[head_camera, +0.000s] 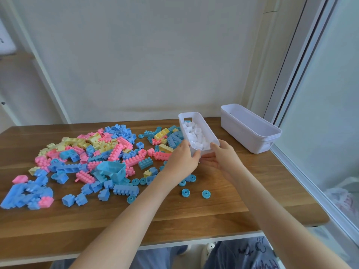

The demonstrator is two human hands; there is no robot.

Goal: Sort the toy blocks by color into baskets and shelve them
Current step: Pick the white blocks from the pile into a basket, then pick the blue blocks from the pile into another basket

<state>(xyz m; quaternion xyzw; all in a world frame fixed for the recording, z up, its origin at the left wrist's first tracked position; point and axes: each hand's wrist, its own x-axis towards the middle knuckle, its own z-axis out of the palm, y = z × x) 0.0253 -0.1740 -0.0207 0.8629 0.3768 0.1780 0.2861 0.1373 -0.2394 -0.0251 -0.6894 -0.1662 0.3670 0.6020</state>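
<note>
**Basket of white blocks held at its near end by both hands**

1. Held item. A narrow white basket (189, 114) sits at the right of centre on the wooden surface (213, 214), its long axis running away from the person. It contains white blocks (196, 136), which fill it to near the rim. A handle slot shows in its far end wall.

2. Left hand (182, 158). The grip is closed on the near left corner of the basket, with the thumb against the near end wall.

3. Right hand (223, 158). The grip is closed on the near right corner, with the thumb on the rim and the fingers passing beneath the base.

4. Contact with the surface. Whether the far end of the basket rests on the surface cannot be told.

5. Loose blocks (101, 152). Pink, blue and yellow blocks lie spread over the left and centre of the surface. Some lie just beside the left wall of the held basket. A large blue scoop-shaped piece (112, 169) lies among them. Two blue wheels (185, 192) lie apart from the rest, between the forearms.

6. Second basket (242, 136). It is white, stands at the far right corner of the surface, and is well apart from the held basket. Several nested rims show at its near end.

7. Surroundings. A pale wall stands behind the surface, and a glass panel (320, 113) is at the right.
</note>
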